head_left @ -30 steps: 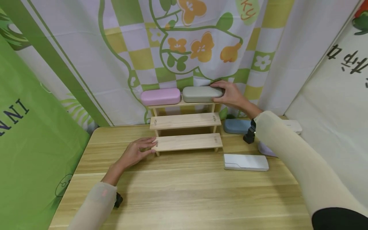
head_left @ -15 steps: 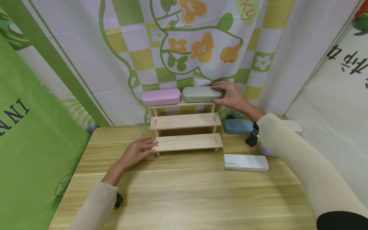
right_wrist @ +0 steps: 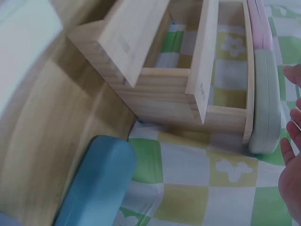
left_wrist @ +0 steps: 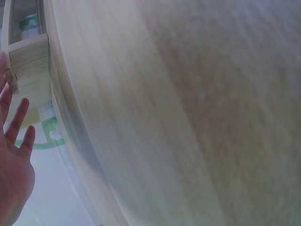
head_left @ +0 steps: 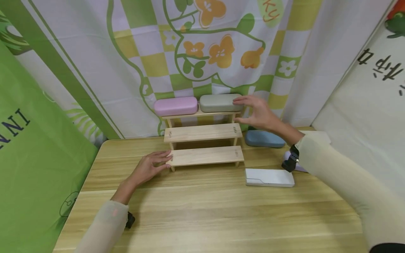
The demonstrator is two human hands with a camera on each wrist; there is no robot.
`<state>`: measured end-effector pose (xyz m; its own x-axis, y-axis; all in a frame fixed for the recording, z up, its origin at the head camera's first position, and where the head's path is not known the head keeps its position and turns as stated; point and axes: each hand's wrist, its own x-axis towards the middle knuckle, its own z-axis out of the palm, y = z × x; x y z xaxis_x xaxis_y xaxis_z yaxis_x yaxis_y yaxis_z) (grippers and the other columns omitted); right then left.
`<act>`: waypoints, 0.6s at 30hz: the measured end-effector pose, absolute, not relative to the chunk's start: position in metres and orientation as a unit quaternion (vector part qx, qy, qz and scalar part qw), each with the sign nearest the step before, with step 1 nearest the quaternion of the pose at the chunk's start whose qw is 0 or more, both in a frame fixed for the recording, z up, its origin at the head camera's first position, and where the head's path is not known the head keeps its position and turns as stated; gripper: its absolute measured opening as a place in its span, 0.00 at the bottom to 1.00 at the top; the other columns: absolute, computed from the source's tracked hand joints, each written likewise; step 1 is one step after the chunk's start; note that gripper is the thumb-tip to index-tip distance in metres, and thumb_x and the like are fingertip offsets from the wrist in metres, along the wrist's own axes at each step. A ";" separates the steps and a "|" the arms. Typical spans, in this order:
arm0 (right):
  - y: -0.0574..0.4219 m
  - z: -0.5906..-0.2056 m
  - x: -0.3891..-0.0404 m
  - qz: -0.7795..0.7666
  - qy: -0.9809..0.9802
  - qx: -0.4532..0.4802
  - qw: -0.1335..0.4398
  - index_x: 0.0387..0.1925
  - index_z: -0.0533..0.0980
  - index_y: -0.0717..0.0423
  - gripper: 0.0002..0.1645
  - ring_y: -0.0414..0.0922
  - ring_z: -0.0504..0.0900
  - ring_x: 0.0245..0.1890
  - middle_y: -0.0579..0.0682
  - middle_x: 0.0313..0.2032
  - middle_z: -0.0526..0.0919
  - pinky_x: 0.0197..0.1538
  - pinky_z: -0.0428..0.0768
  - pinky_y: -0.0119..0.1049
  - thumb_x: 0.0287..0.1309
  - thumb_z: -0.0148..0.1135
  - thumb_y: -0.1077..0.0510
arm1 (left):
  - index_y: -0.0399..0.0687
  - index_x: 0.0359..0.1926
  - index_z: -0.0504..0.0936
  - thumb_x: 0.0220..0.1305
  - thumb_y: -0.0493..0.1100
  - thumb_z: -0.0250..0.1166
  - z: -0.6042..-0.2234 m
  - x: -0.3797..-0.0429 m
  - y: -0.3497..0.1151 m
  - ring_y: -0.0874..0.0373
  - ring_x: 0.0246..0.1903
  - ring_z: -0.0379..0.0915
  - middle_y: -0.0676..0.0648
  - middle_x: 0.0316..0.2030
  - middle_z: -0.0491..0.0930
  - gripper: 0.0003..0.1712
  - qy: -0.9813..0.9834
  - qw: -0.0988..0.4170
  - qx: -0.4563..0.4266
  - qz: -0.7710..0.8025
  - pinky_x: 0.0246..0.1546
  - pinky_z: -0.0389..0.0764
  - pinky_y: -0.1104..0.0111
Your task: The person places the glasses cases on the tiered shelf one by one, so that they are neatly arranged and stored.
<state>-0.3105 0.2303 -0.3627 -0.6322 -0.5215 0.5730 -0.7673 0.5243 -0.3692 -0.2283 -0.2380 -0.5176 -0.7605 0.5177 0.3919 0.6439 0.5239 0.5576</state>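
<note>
In the head view a three-step wooden stand (head_left: 204,156) stands at the back of the table. On its top step lie a pink glasses case (head_left: 175,106) and, to its right, a grey-green glasses case (head_left: 218,103). My right hand (head_left: 261,114) is at the right end of the grey-green case, thumb and fingers spread apart. In the right wrist view the fingers (right_wrist: 294,129) appear beside that case, without a grip on it. My left hand (head_left: 148,167) touches the left end of the lowest step. Its fingers (left_wrist: 18,117) look fairly straight in the left wrist view.
Right of the stand lies a blue glasses case (head_left: 265,138). In front of it is a white case (head_left: 269,177) with a flap line. A lavender case (head_left: 300,168) and a white item (head_left: 317,135) are partly behind my right arm. A patterned curtain (head_left: 221,45) hangs behind.
My right hand has loosened from the grey-green case and moved slightly right and down, showing more of the blue case. The left hand and both cases on top stay about where they were.
</note>
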 end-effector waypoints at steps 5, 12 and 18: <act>0.236 -0.366 -0.293 0.322 -0.848 0.382 0.175 0.58 0.83 0.66 0.33 0.61 0.81 0.62 0.60 0.59 0.86 0.65 0.77 0.62 0.50 0.85 0.61 | 0.45 0.59 0.88 0.62 0.37 0.78 -0.518 -0.227 -0.238 0.41 0.64 0.79 0.42 0.66 0.80 0.24 -0.870 0.082 -0.329 -0.359 0.63 0.80 0.45; 0.248 -0.376 -0.271 0.322 -0.848 0.387 0.165 0.60 0.83 0.63 0.34 0.60 0.82 0.62 0.58 0.60 0.86 0.63 0.80 0.61 0.49 0.84 0.62 | 0.44 0.59 0.88 0.61 0.36 0.79 -0.519 -0.229 -0.238 0.40 0.64 0.79 0.41 0.66 0.81 0.24 -0.867 0.089 -0.337 -0.356 0.63 0.81 0.45; 0.255 -0.385 -0.260 0.316 -0.844 0.405 0.158 0.60 0.83 0.63 0.37 0.61 0.83 0.60 0.60 0.59 0.86 0.60 0.81 0.60 0.45 0.85 0.64 | 0.44 0.59 0.88 0.62 0.38 0.78 -0.519 -0.230 -0.238 0.40 0.63 0.79 0.42 0.66 0.81 0.23 -0.868 0.091 -0.337 -0.353 0.63 0.81 0.45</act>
<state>-0.2598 0.2548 -0.3845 -0.6229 -0.5828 0.5220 -0.7823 0.4732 -0.4052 -0.2296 -0.2384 -0.5188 -0.7564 0.5209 0.3956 0.6491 0.5234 0.5520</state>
